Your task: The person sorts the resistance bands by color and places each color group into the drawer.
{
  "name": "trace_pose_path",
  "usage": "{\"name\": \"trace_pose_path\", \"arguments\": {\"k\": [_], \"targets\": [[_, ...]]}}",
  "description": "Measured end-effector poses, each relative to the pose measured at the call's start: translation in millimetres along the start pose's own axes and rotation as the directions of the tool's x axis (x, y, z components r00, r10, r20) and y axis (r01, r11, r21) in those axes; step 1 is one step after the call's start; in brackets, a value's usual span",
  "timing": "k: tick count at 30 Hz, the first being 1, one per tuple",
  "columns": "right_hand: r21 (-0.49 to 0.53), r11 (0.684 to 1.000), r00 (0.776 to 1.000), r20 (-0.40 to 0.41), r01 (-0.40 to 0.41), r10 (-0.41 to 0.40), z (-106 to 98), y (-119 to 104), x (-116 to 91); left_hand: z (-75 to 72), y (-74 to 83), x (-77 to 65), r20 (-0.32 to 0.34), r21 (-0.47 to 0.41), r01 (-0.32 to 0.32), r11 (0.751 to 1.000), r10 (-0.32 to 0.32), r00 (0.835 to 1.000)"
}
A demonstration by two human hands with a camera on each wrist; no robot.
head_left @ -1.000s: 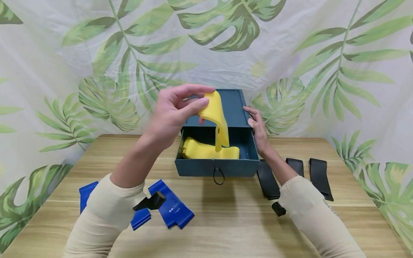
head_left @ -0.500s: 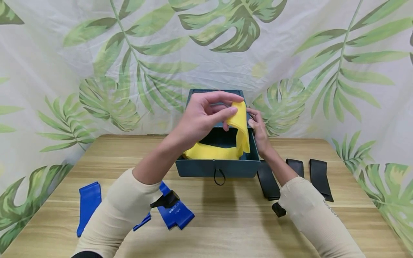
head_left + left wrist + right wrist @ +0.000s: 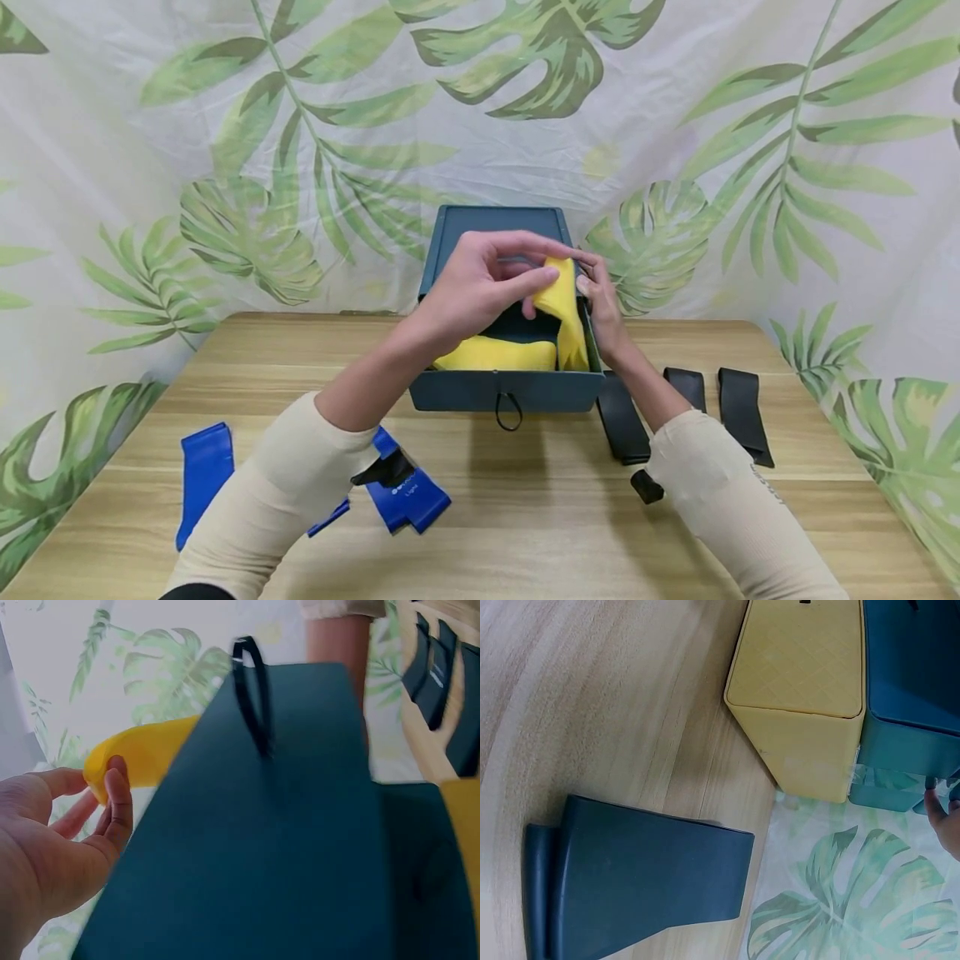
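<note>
My left hand (image 3: 480, 287) pinches a folded yellow resistance band (image 3: 564, 312) between thumb and fingertips. The band hangs into the right side of a dark teal drawer (image 3: 450, 392), its lower end down behind the drawer front. In the left wrist view that yellow band (image 3: 142, 754) shows past the drawer's edge, its far part hidden. Another yellow band (image 3: 506, 354) lies flat in the drawer, to the left. The drawer is pulled out of its teal box (image 3: 480, 218). My right hand (image 3: 603, 317) rests against the box's right side, fingers at the top edge.
Blue resistance bands (image 3: 204, 479) lie on the wooden table (image 3: 517, 533) at left, one printed "Light" (image 3: 412, 496). Several black bands (image 3: 742, 412) lie at right. Below the teal box the right wrist view shows a yellow box (image 3: 795, 667). A leaf-patterned cloth (image 3: 510, 158) hangs behind.
My left hand has moved right and then down with the yellow band, bringing its hanging end into the drawer's right side. The right hand has stayed on the box.
</note>
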State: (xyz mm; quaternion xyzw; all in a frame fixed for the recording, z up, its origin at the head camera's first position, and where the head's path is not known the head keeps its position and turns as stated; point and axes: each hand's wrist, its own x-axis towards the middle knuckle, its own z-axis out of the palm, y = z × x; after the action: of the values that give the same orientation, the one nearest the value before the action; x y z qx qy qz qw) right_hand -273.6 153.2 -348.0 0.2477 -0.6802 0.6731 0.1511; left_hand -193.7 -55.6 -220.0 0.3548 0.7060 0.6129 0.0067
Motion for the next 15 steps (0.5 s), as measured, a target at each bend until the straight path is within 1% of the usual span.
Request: {"name": "trace_pose_path", "arguments": {"k": [4, 6, 10, 15], "targets": [[-0.026, 0.999, 1.0, -0.01, -0.02, 0.02, 2.0, -1.9, 0.6, -17.3, -9.7, -16.2, -0.008, 0.06, 0.113, 0.992, -0.113, 0.994], [-0.03, 0.999, 1.0, -0.015, -0.02, 0.019, 2.3, -2.3, 0.9, -26.3, -14.6, -24.2, -0.018, 0.077, 0.155, 0.985, -0.154, 0.988], [-0.036, 0.999, 1.0, -0.023, -0.013, 0.013, 2.2, -2.2, 1.1, -40.7, -23.0, -36.1, -0.04, 0.109, 0.21, 0.972, -0.207, 0.978], [-0.04, 0.999, 1.0, -0.021, -0.022, 0.021, 2.1, -0.7, -0.8, -51.3, -29.9, -45.6, -0.055, 0.151, 0.262, 0.953, -0.256, 0.965]]}}
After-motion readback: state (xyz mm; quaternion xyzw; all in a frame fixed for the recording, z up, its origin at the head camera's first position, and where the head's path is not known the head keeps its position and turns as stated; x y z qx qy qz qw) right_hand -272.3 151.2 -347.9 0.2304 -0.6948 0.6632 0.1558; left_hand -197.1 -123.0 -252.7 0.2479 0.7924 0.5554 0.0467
